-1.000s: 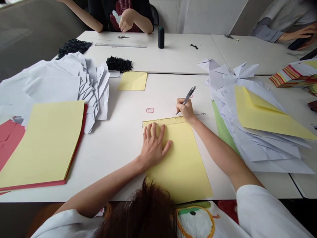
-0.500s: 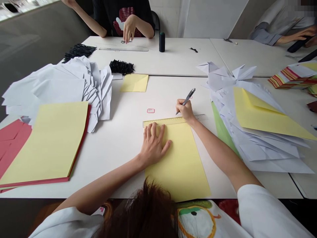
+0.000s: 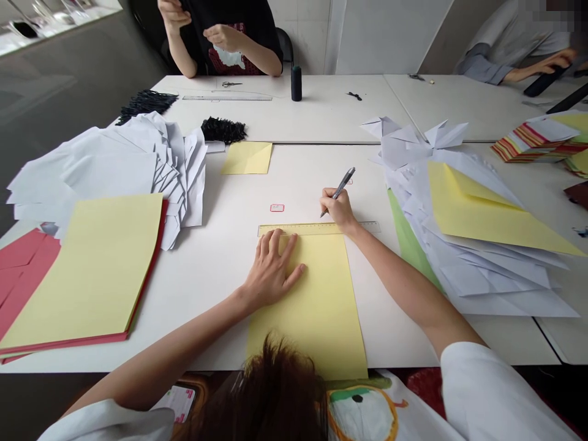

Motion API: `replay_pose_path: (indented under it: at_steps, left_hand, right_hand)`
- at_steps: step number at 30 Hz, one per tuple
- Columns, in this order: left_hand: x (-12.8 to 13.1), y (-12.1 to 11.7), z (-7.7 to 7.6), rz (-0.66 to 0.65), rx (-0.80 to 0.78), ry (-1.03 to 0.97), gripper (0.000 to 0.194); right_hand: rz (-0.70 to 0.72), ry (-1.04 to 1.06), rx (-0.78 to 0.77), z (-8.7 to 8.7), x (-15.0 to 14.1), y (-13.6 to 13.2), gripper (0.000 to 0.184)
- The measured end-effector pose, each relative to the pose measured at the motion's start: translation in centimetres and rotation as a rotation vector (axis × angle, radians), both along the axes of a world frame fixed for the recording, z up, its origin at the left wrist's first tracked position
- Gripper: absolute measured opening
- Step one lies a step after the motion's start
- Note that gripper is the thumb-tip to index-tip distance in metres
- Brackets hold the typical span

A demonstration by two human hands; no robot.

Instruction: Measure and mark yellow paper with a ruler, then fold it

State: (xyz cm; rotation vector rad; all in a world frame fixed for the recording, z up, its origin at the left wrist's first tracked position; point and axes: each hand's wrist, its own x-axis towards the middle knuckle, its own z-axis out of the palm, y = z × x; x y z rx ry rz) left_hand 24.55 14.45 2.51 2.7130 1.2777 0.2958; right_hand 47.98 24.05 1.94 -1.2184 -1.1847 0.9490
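Note:
A yellow sheet of paper lies on the white table in front of me. A clear ruler lies across its far edge. My left hand rests flat on the sheet, fingers spread, fingertips pressing the ruler. My right hand grips a silver pen, its tip at the table just beyond the ruler.
A stack of yellow and red paper and a heap of white folded sheets lie left. White sheets with a yellow one are piled right. A small yellow sheet, black shreds, a dark bottle, scissors; two other people sit beyond.
The yellow sheet and ruler have shifted slightly left and toward me with my hands. The person opposite has lifted both hands from the table.

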Motion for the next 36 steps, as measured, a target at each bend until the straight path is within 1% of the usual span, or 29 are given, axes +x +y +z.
replay_pose_path:
  at_steps: [8,12,18,27,36]
  left_hand:
    - [0.15,-0.01,0.12,0.004,0.009,0.021,0.072]
    - [0.14,0.00,0.12,0.005,0.003,-0.003,0.072]
    - [0.09,0.04,-0.03,0.010,-0.015,-0.057,0.071]
    - [0.10,0.02,-0.04,0.007,0.007,-0.004,0.071]
    - [0.05,0.04,-0.13,0.008,0.000,-0.033,0.070]
  right_hand:
    - [0.048,-0.145,0.027,0.11,0.25,-0.41,0.020]
    - [0.089,-0.151,0.049,0.11,0.22,-0.54,0.020]
    - [0.095,-0.169,0.020,0.15,0.26,-0.44,0.021]
    - [0.102,-0.195,0.016,0.03,0.28,-0.47,0.021]
    - [0.084,-0.191,0.017,0.06,0.24,-0.45,0.020]
